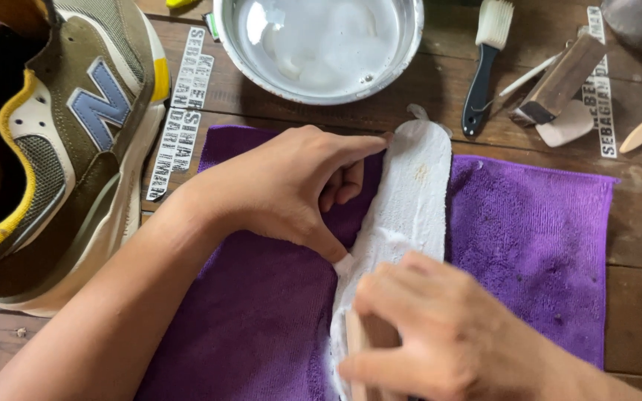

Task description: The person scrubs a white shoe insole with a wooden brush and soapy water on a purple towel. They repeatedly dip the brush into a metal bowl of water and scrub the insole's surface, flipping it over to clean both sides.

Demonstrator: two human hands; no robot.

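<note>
On the purple cloth (529, 245) at the near middle of the surface lies the soapy white insole (410, 200), probably light, floppy and slick, its long edge pinned by the left hand (284, 189) while the right hand (440, 341) closes round a wooden brush (369, 341).

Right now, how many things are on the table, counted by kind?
Brushes: 3 - black-handled brush, wooden brush, wooden brush under the right hand
Insoles: 1 - white insole, pinned by the left hand
Shoes: 1 - olive sneaker
Bowls: 1 - metal bowl
Cloths: 1 - purple cloth
Total: 7
</note>
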